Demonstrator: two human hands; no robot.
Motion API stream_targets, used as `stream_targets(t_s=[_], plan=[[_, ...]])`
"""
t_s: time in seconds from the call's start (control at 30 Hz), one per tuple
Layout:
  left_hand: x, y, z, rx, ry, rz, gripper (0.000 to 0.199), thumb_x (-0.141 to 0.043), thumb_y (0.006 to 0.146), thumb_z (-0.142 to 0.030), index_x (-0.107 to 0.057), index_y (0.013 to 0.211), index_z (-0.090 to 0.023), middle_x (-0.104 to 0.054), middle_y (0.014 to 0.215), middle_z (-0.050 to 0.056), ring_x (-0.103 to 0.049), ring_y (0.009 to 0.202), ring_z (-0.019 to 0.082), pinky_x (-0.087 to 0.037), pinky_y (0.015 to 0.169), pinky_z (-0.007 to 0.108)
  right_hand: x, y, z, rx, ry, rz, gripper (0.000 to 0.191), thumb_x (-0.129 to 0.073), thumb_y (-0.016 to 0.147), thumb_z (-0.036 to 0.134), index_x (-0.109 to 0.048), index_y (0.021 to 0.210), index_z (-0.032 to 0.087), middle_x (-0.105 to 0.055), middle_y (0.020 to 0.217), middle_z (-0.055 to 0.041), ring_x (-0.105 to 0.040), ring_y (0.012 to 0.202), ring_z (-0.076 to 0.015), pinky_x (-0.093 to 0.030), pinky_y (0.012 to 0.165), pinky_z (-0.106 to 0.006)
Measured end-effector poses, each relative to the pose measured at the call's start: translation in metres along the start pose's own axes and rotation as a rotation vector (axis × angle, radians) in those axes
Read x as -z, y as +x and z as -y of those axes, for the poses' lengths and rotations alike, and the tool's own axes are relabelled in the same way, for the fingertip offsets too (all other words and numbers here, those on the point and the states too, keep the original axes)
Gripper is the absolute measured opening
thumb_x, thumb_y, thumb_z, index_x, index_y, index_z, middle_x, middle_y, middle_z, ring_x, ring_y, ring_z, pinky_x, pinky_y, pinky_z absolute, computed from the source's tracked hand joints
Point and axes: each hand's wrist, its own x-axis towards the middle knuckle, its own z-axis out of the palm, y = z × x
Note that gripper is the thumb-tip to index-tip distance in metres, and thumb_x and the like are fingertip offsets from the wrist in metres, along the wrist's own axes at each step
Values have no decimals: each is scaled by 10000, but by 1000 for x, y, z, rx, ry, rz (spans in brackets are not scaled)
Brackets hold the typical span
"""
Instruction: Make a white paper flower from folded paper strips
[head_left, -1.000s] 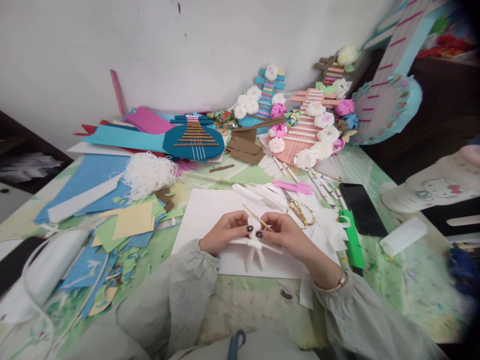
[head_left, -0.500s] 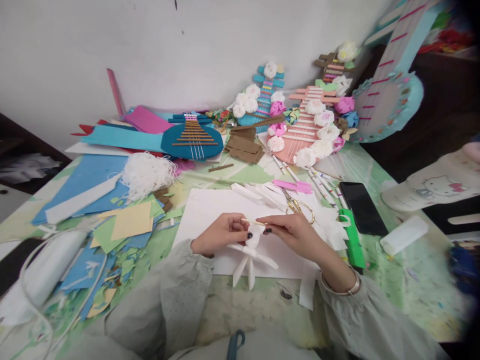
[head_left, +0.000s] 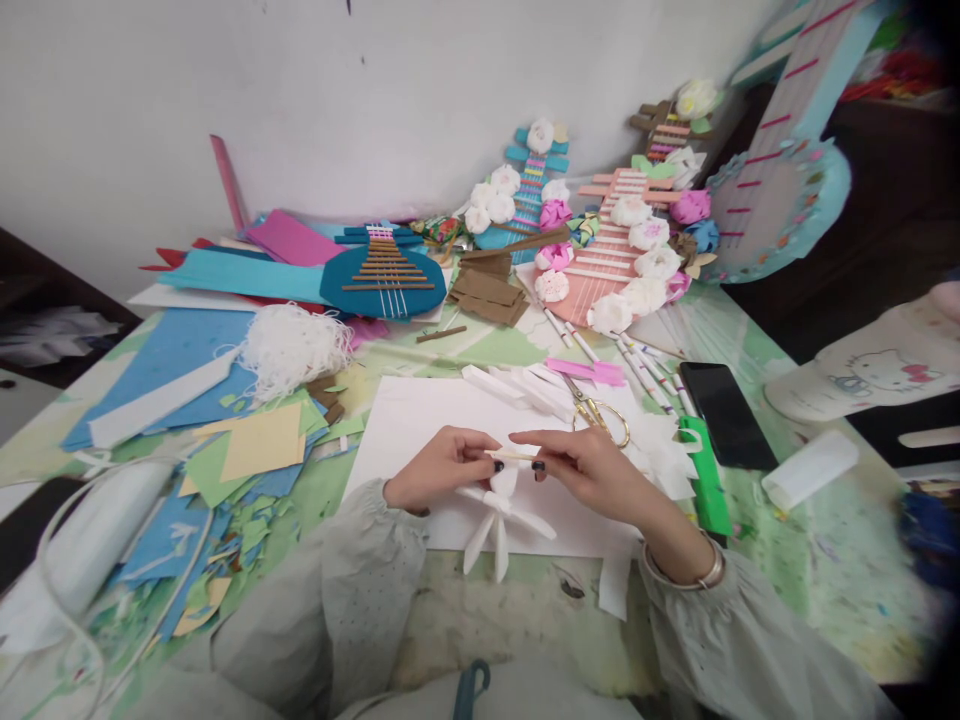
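A thin pale stick lies crosswise between my two hands, along the upper edge of a white paper petal. My left hand is closed, thumb and fingers pinching the petal and the stick's left end. My right hand pinches the right end of the stick between thumb and bent fingers, its index finger stretched out above. Below them, several narrow white paper petals fan out, apparently joined to the held one. A white paper sheet lies underneath. My fingers hide part of the grip.
Gold-handled scissors, white paper strips and a green object lie ahead and right, beside a black phone. Left are white string and paper scraps. Paper instruments with flowers stand at the back.
My right index finger has lifted and straightened off the stick. The stick sits slightly lower, and the petal has shifted a little beneath it.
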Motion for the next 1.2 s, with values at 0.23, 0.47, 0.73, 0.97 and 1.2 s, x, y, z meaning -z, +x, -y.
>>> stream_targets(t_s=[0.23,0.47,0.73,0.97,1.2], plan=[[-2,-1,-3,-3,-41,5,306,-660,726,-259,-668,977,-85,-688,741,78,-610,643,147,-454,615,237,-2,2,3,27,11,8,423,-451,821,74,-615,1177,233,-673,628,13,-546,507,-79,-385,566,-180],[-4,0,-1,-24,-66,-19,289,-658,742,-339,-680,911,-104,-666,690,56,-598,624,140,-453,579,222,-3,3,0,99,-29,-3,437,-444,806,56,-630,1154,243,-660,627,7,-583,580,-96,-390,594,-194],[-10,1,-2,-49,-85,-137,271,-654,743,-373,-689,718,-105,-642,606,28,-556,552,106,-437,543,200,-7,1,0,117,-217,-22,421,-457,840,91,-613,1181,283,-617,658,-12,-530,583,-102,-325,555,-210],[-9,3,1,-26,-76,-187,183,-645,738,-281,-712,762,-113,-652,603,26,-565,558,115,-434,538,205,-11,0,0,110,-274,-58,356,-448,882,152,-621,1166,280,-642,706,-17,-553,619,-113,-326,553,-217],[-12,3,2,-127,164,-272,163,-604,732,-204,-723,782,-105,-698,698,52,-584,624,128,-442,578,203,-10,1,7,22,-235,-99,190,-503,870,238,-677,927,184,-698,813,-29,-588,663,-116,-367,615,-222]])
